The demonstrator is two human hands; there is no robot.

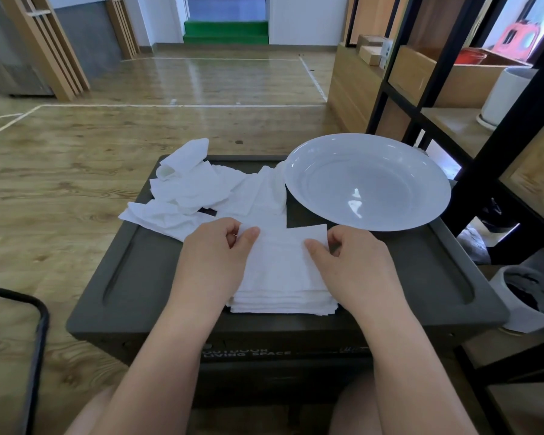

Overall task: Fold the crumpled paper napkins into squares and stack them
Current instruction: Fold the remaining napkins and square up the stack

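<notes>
Squaring: top napkin [283,262] onto the folded stack [283,301], which sits at the near edge of the bench [421,287], about mid-width.
Left grip: left hand [214,259] pinches the napkin's far-left corner, thumb over, fingers curled under. Narrow, holding paper.
Right grip: right hand [355,262] pinches the far-right corner the same way. Narrow, holding paper.
Napkin state: near part lies flat on the stack; far edge is lifted slightly between the two pinches and overhangs the stack's far side. Looks like a fold or final alignment in hand; cannot tell which.
Step advice: keep both pinches level so the far edge stays parallel to the stack's far edge. Lower both corners together, not one first, or the sheet skews. Match near corners first, since they are the visible reference. Light tension only; this paper likely tears or creases easily. Flatten with straight fingers from centre outward once it is down.
Still to do: crumpled napkins [182,193] heaped at the far-left corner, some hanging over the bench edge; judged several left.
Hazard: plate [368,183] at the far-right corner overhangs the bench edge, and one crumpled sheet touches its left rim. Pull from the pile's left side to avoid nudging it.
Stack risk: lower edges look a bit uneven; tidy before it gets taller.
</notes>
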